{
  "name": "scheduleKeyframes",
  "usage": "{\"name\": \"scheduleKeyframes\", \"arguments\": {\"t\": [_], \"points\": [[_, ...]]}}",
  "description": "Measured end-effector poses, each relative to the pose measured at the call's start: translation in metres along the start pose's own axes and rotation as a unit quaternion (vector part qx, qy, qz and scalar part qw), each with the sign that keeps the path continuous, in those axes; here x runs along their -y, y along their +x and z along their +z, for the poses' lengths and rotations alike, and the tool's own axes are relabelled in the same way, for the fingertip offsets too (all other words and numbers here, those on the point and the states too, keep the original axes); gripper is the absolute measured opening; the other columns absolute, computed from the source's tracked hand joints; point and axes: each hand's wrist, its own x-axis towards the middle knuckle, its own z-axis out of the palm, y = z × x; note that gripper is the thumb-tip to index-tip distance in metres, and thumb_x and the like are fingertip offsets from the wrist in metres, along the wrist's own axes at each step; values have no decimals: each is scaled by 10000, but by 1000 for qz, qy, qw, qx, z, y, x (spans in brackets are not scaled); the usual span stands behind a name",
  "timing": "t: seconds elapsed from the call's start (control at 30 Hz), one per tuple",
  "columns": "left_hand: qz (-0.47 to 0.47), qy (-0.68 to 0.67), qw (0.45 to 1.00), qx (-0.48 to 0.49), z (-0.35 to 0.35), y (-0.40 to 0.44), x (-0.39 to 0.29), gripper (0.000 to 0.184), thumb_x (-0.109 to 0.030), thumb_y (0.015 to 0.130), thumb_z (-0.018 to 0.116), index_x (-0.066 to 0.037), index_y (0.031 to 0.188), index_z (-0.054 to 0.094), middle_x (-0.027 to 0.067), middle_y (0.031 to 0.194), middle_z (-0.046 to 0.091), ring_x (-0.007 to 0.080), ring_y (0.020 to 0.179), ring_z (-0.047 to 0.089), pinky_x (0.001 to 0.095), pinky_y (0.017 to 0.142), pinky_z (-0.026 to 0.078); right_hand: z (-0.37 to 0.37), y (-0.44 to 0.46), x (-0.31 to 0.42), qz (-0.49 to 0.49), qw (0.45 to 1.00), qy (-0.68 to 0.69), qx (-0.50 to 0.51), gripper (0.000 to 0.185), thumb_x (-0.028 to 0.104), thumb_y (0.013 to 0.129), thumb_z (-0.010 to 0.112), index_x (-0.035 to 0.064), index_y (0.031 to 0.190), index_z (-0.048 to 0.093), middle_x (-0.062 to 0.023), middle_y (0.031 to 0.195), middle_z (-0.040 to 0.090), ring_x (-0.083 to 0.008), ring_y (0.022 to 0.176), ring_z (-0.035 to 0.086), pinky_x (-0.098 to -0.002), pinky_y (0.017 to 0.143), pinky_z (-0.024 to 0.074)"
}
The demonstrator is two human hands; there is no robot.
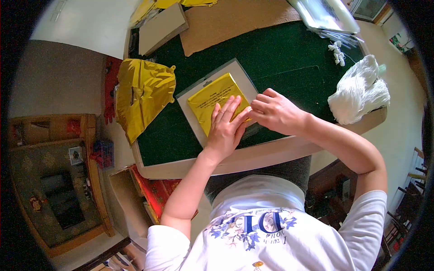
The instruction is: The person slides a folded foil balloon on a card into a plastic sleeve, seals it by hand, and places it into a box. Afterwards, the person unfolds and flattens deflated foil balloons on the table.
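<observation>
A folded gold foil sheet [215, 93] with dark printed text lies on a flat pale card [194, 118] that has a clear plastic margin. My left hand [224, 128] rests on the foil with its fingers stretched out and pressing flat. At the foil's right edge my right hand [274, 109] is closed in a pinch, its fingertips close to my left thumb. What sits between those fingertips is hidden. Left of the card, a larger crinkled gold foil balloon [143, 92] with small tabs hangs partly over the table edge.
The table [289, 54] has a dark green top and a pale rim. A bundle of white string [357, 92] lies at the right, below small white ties [337, 52] and a stack of clear plastic sleeves [327, 16]. Cardboard [235, 22] and a grey box [162, 29] lie at the back.
</observation>
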Motion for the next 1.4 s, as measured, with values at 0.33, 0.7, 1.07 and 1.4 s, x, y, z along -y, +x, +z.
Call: {"name": "scheduleKeyframes", "arguments": {"t": [0.33,0.7,1.07,1.4], "points": [[-6,10,1000,11,2,-1,2,386,-163,910,581,-183,1295,572,101,1469,397,291,1382,346,543,1128,223,-17,-17,16,98,995,-13,-26,139,190,744,662,119,859,630,-3,820,497,-175,814,521,-321,730,404],[-16,-1,1000,9,1,0,-1,377,-147,908,581,-205,1280,598,93,1462,413,278,1377,358,529,1131,220,-3,-21,16,174,972,135,-88,130,125,765,681,103,891,701,-42,784,529,-228,793,538,-356,702,421],[-18,-16,1000,9,0,0,-1,361,-134,924,560,-167,1282,595,113,1465,415,299,1384,354,532,1127,221,12,-10,11,256,931,236,-109,111,151,726,733,97,794,664,-57,803,547,-264,842,549,-393,704,406],[-11,-4,1000,4,-2,1,-1,350,-141,913,591,-169,1261,611,128,1446,429,298,1367,372,530,1122,232,-6,-10,8,171,974,126,-77,201,158,718,707,126,871,580,-45,842,523,-251,858,530,-391,764,393]]}}
